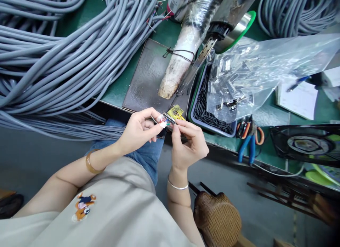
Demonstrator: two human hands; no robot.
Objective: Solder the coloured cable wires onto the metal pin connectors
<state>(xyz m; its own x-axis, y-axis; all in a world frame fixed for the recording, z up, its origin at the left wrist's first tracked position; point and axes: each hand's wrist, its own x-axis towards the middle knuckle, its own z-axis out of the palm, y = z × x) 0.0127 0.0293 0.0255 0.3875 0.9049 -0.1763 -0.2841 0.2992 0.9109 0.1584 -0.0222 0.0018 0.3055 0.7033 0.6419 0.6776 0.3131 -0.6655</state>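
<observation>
My left hand (140, 128) is closed, pinching the thin coloured wires (162, 122) at the stripped end of a cable. My right hand (189, 141) grips a small metal multi-pin connector (169, 118) between thumb and fingers. Wire ends and connector meet between the two hands, over the table's front edge; whether any wire sits in a pin is too small to tell. Just behind the connector lies a yellow label (176, 112) on a dark plate (148, 75). A thick white-wrapped tube (180, 54) slants down above the plate.
Grey cable bundles (106, 49) cover the left of the table. Right of my hands stands a bin (212, 125) of small black pieces, with a clear bag (239, 77) of metal connectors on it. Pliers (248, 144), a notepad (300, 98) and a black fan (310, 144) lie farther right.
</observation>
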